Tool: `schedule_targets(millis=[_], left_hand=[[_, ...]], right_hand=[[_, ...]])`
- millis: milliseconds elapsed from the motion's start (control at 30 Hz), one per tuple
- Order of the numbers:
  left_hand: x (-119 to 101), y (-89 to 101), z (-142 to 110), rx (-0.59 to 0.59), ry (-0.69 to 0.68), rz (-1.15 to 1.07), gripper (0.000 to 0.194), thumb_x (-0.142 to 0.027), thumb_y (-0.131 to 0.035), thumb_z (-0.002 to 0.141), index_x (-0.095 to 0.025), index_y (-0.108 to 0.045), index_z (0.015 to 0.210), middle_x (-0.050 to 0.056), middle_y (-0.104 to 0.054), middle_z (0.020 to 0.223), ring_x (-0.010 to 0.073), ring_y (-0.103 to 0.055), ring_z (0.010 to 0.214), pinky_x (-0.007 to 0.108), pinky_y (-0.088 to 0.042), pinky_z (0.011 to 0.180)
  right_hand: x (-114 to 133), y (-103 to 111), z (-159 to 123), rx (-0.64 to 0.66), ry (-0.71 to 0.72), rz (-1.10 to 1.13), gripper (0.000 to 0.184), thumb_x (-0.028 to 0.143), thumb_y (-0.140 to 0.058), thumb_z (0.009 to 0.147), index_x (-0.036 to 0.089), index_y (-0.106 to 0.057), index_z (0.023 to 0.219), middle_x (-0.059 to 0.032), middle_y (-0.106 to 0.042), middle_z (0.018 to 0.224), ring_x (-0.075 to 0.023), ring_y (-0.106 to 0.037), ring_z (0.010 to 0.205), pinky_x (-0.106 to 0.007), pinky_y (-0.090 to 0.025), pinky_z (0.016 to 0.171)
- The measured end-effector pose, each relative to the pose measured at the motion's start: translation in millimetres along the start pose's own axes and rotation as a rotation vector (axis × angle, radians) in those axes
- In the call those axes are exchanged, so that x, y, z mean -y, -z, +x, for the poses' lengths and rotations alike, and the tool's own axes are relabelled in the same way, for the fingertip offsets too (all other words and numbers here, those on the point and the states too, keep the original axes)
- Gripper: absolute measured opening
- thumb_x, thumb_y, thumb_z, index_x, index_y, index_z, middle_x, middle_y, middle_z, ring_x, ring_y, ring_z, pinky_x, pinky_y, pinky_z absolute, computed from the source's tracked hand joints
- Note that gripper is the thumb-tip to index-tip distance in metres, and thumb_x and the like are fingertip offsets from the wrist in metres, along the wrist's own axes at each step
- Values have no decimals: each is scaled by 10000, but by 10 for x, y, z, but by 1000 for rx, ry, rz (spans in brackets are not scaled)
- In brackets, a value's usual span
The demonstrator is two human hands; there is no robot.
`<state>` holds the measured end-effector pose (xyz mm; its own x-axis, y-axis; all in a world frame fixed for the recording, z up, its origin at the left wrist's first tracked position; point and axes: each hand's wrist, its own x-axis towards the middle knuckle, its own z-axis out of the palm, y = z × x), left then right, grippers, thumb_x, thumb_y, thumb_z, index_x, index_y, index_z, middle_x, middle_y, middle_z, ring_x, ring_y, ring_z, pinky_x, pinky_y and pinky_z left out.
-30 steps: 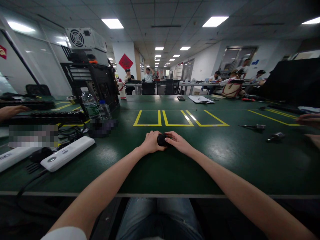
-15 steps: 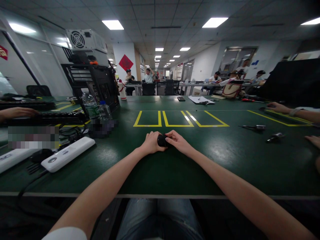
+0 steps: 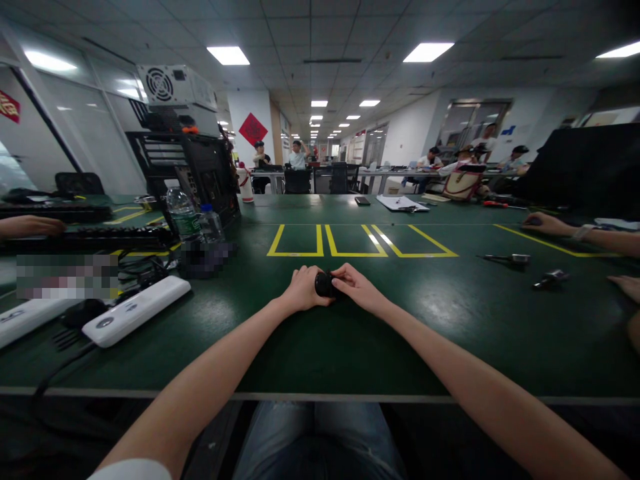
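The black piece [image 3: 324, 285] sits between your two hands, straight in front of you, low over or on the table [image 3: 345, 360]; you can't tell which from here. Your left hand [image 3: 301, 288] is closed around its left side, covering much of it, while your right hand [image 3: 361, 287] comes in from the right, thumb and fingers bent against its near right edge. Whether those right fingers pinch a part or only rest there, you can't tell. Neither hand is nearer, since both touch it. The end you can see looks round, dark and slightly glossy, hard like plastic; its long axis is hidden by your grip. Just beyond your hands, flat yellow tape [image 3: 303, 255] marks open-topped frames on the smooth green surface, which throws back soft patches of light. Off to your right lie two slim metal tools [image 3: 515, 259] [image 3: 552, 279], shiny at their thicker parts, with a co-worker's hand [image 3: 547, 224] past them. To your left is a smooth white power strip [image 3: 137, 311], long and round-cornered, set at a slant; behind it stand a ribbed see-through bottle [image 3: 183, 215] and a dark, boxy metal case [image 3: 213, 170].
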<state>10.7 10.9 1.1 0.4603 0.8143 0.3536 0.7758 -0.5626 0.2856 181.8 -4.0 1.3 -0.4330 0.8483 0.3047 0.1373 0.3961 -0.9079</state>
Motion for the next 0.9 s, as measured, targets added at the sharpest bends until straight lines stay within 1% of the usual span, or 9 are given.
schedule_targets(millis=[100,200,300,400,467,600,733,800,900], left_hand=[[11,-8,3,-7,-6,-3,530,-490,-625,537,-190,-456,939,43,-529,891,246,-466,847,361,-352,735],[12,-2,0,-9,-22,-10,527,-500,-614,547,-191,-454,943,43,-529,897,239,-470,839,358,-356,733],[11,16,-11,-7,-25,-11,518,-498,-612,551,-190,-456,937,44,-531,904,237,-475,836,355,-360,730],[17,25,-19,-3,-34,-14,501,-498,-604,561,-192,-460,931,45,-532,908,235,-480,833,351,-361,726],[26,18,-17,-9,-37,-20,502,-503,-602,561,-191,-460,928,44,-531,902,231,-480,823,346,-362,719],[47,-17,-1,-18,-36,-15,521,-521,-601,548,-189,-461,925,40,-530,883,228,-475,812,343,-359,710],[50,-40,10,-24,-25,11,536,-516,-607,541,-186,-459,936,42,-532,889,238,-473,831,346,-357,716],[45,-40,9,-26,-34,12,534,-513,-606,544,-188,-458,941,40,-532,895,235,-472,833,342,-357,719],[36,-29,5,-19,-33,11,522,-508,-607,547,-192,-459,936,37,-533,891,232,-473,827,339,-358,714]], right_hand=[[-6,-15,13,-42,-27,-20,239,324,-514,743,194,-456,935,-26,-529,939,-153,-524,916,-356,-408,848],[-7,-6,14,-42,-91,-65,296,343,-498,752,182,-459,997,-54,-518,1013,-170,-497,971,-382,-378,882],[14,12,-4,33,-79,-26,278,310,-514,747,183,-456,988,-52,-511,1023,-169,-489,996,-378,-375,893],[48,20,-29,92,-34,50,314,265,-575,705,205,-430,977,-36,-500,1036,-165,-481,1022,-360,-387,889],[62,16,-37,76,-20,43,283,281,-564,714,207,-434,954,-30,-512,1003,-164,-497,993,-362,-400,869],[31,-5,-6,-13,0,-19,182,311,-492,762,190,-463,896,-19,-532,913,-151,-535,890,-353,-427,822],[-29,-12,36,-64,-45,-38,267,311,-516,744,184,-466,973,-39,-537,971,-161,-513,946,-361,-400,866],[-28,-4,37,-58,-78,-61,291,320,-510,746,176,-478,997,-55,-538,999,-175,-503,971,-383,-376,891],[12,14,10,14,-72,-27,281,300,-536,728,179,-478,975,-51,-534,998,-180,-511,966,-390,-381,884]])
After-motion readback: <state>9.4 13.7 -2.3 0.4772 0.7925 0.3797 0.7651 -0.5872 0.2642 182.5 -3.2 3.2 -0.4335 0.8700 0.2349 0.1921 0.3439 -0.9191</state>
